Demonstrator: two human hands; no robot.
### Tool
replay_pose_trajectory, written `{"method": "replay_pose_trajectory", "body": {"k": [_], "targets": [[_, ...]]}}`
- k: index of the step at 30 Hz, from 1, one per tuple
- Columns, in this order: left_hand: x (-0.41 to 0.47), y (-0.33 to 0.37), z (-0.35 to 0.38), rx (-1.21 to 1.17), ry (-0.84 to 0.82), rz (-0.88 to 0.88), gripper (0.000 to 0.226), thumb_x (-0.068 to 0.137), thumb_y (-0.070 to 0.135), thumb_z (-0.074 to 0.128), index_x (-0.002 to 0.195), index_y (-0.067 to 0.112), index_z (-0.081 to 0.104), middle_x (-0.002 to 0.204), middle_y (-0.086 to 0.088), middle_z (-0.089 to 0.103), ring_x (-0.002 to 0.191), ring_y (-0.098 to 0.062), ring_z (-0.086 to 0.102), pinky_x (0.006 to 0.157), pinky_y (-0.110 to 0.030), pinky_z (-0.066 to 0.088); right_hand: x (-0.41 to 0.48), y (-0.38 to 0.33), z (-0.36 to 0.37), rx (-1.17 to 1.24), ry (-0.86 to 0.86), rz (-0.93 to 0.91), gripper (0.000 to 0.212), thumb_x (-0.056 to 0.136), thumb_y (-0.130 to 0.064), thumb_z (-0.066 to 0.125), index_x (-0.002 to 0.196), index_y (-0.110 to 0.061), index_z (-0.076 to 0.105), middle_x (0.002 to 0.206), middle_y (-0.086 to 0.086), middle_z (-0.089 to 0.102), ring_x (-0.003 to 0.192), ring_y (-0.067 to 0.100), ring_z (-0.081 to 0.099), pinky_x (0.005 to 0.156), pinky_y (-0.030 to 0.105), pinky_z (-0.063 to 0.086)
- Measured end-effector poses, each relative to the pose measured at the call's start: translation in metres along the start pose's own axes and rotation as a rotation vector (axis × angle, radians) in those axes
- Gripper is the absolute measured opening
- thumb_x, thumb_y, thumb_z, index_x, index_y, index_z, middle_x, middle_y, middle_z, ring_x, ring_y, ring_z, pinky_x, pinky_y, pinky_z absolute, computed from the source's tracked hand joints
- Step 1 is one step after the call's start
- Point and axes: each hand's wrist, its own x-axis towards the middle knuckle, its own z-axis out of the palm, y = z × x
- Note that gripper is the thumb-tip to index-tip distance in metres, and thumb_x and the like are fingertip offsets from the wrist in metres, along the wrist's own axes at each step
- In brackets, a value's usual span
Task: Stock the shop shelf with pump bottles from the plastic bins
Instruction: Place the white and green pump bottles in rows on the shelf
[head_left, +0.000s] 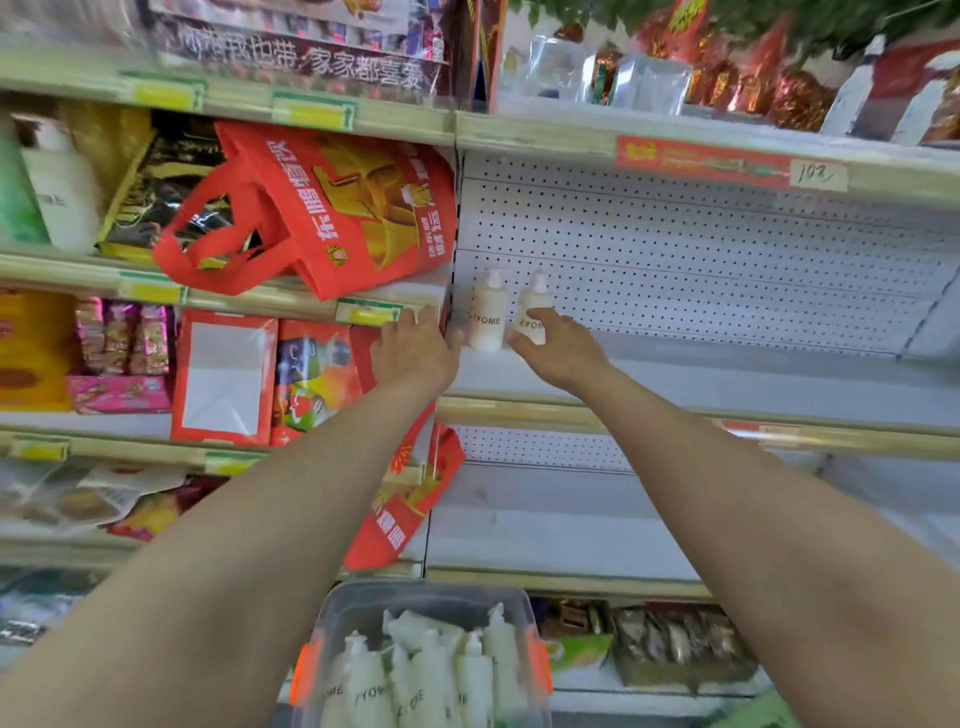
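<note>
Head view: right grip (561, 347) is holding a white pump bottle (533, 304) standing at the shelf's (685, 376) left end; left grip (415, 349), fingers relaxed, is resting just beside a second bottle (488, 312).

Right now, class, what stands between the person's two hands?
One white pump bottle, upright, between left hand and right hand, which holds a second bottle; head view.

Bright, even light, perhaps from overhead; motion blur smears the edges, and wide-angle distortion bends the shelves (675, 410).
</note>
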Motion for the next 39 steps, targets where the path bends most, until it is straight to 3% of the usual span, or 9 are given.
{"method": "replay_pose_trajectory", "body": {"k": [12, 19, 23, 29, 31, 34, 39], "targets": [[-0.065, -0.091, 0.107, 0.021, -0.274, -0.150, 0.055, 0.098, 0.048, 0.045, 0.139, 0.012, 0.045, 0.140, -0.020, 0.050, 0.130, -0.041, 0.044, 0.109, -0.048, 0.034, -0.046, 0.061, 0.140, 0.023, -0.310, 0.122, 0.068, 0.094, -0.058, 0.053, 0.150, -0.022, 0.040, 0.151, 0.010, 0.046, 0.137, 0.030, 0.043, 0.107, 0.041, 0.038], [-0.121, -0.156, 0.202, -0.036, -0.551, -0.378, 0.052, 0.100, 0.048, 0.040, 0.137, 0.012, 0.045, 0.127, -0.020, 0.057, 0.116, -0.040, 0.054, 0.096, -0.047, 0.046, -0.082, 0.127, 0.241, 0.081, -0.623, 0.294, 0.068, 0.096, -0.055, 0.054, 0.150, -0.017, 0.038, 0.149, 0.013, 0.048, 0.132, 0.031, 0.050, 0.105, 0.036, 0.040], [-0.169, -0.183, 0.249, -0.102, -0.683, -0.572, 0.060, 0.099, 0.051, 0.042, 0.144, 0.011, 0.040, 0.124, -0.020, 0.062, 0.111, -0.036, 0.059, 0.089, -0.041, 0.048, -0.109, 0.160, 0.291, 0.110, -0.785, 0.385, 0.070, 0.096, -0.054, 0.053, 0.153, -0.018, 0.035, 0.152, 0.006, 0.047, 0.130, 0.024, 0.052, 0.091, 0.025, 0.038], [-0.238, -0.190, 0.300, -0.257, -0.837, -0.846, 0.072, 0.093, 0.055, 0.054, 0.147, 0.011, 0.038, 0.145, -0.014, 0.051, 0.133, -0.031, 0.047, 0.105, -0.035, 0.036, -0.153, 0.202, 0.355, 0.241, -0.938, 0.680, 0.079, 0.087, -0.060, 0.065, 0.151, -0.024, 0.036, 0.143, 0.004, 0.052, 0.118, 0.022, 0.057, 0.065, 0.021, 0.043], [-0.252, -0.186, 0.313, -0.323, -0.849, -0.946, 0.080, 0.090, 0.056, 0.060, 0.150, 0.011, 0.034, 0.149, -0.012, 0.045, 0.137, -0.030, 0.043, 0.111, -0.037, 0.034, -0.162, 0.210, 0.369, 0.376, -0.972, 0.819, 0.085, 0.085, -0.059, 0.068, 0.154, -0.029, 0.028, 0.149, 0.002, 0.045, 0.121, 0.023, 0.054, 0.079, 0.028, 0.050], [-0.260, -0.183, 0.329, -0.375, -0.827, -1.059, 0.084, 0.085, 0.054, 0.067, 0.151, 0.013, 0.034, 0.147, -0.010, 0.047, 0.134, -0.029, 0.045, 0.111, -0.040, 0.036, -0.165, 0.219, 0.384, 0.544, -1.017, 0.980, 0.089, 0.085, -0.058, 0.070, 0.155, -0.035, 0.020, 0.153, -0.002, 0.040, 0.129, 0.025, 0.050, 0.101, 0.038, 0.047], [-0.261, -0.186, 0.348, -0.350, -0.826, -1.062, 0.087, 0.079, 0.048, 0.076, 0.148, 0.017, 0.035, 0.141, -0.010, 0.053, 0.127, -0.032, 0.050, 0.104, -0.045, 0.043, -0.151, 0.231, 0.403, 0.475, -1.097, 0.921, 0.077, 0.085, -0.058, 0.069, 0.149, -0.038, 0.031, 0.137, 0.005, 0.058, 0.116, 0.028, 0.060, 0.102, 0.041, 0.050]]}}
